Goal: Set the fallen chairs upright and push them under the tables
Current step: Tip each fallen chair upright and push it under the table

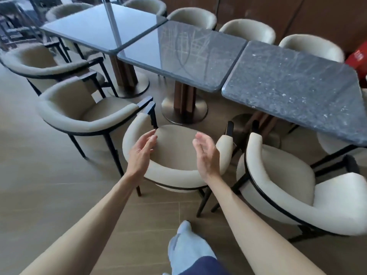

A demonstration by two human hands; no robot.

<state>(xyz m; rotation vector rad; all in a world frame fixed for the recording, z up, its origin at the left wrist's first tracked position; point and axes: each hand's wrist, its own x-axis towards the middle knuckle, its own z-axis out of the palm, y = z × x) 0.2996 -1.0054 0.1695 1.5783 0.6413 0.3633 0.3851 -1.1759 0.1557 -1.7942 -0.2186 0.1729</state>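
A cream armchair (174, 155) with black legs stands upright right in front of me, facing the middle dark stone table (188, 56), its seat short of the table edge. My left hand (142, 150) hovers open above the chair's left backrest curve, palm turned inward. My right hand (206, 153) hovers open over the right side of the backrest, holding nothing. Neither hand touches the chair. A second cream chair (284, 187) stands upright to the right, by the speckled table (297, 86).
Three dark tables stand in a row, the farthest (103, 26) at the left. More cream chairs (83, 112) stand on the left and along the far side (248, 30). A red object (357, 58) sits at the right edge. My foot in a pale sock (186, 247) is on the wooden floor.
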